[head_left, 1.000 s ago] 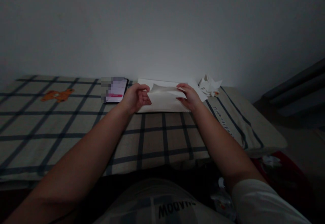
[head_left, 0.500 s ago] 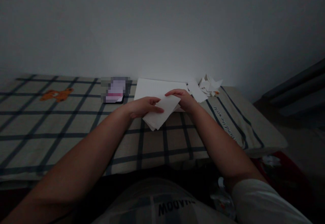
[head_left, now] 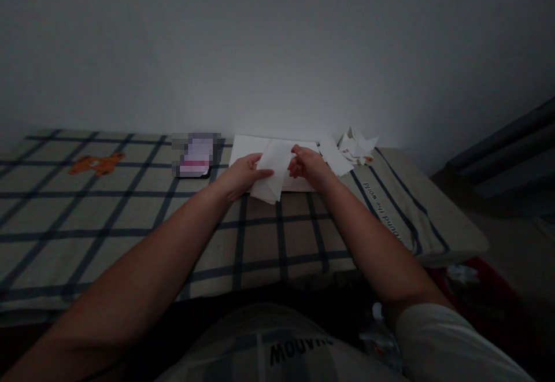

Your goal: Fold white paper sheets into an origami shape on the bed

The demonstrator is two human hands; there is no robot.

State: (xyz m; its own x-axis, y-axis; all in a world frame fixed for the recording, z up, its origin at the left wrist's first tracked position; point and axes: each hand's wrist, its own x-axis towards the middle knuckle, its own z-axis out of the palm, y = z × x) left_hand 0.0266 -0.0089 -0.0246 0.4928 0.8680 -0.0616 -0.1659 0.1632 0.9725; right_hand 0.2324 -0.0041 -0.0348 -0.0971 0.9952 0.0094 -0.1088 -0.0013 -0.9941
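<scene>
A folded piece of white paper (head_left: 272, 165) is upright and slightly tilted in front of me, its lower end near the front edge of a white sheet stack. My left hand (head_left: 243, 175) grips its left side, thumb laid across the front and the other fingers behind. Close to the paper's right edge is my right hand (head_left: 310, 168), its fingers bent and apart, holding nothing that shows. Whether its fingertips touch the paper edge I cannot tell. Behind both hands lies the white sheet stack (head_left: 245, 144), partly covered by them.
On the checked cloth (head_left: 143, 208) lie a phone (head_left: 197, 156) with a blurred screen and an orange bear figure (head_left: 97, 164) at left. Folded white paper shapes (head_left: 356, 146) and a loose paper piece (head_left: 336, 156) are at right. A wall (head_left: 277, 52) rises behind.
My right hand has let go of the folded paper and sits at its right side. The paper has turned more upright and moved slightly away from me in my left hand.
</scene>
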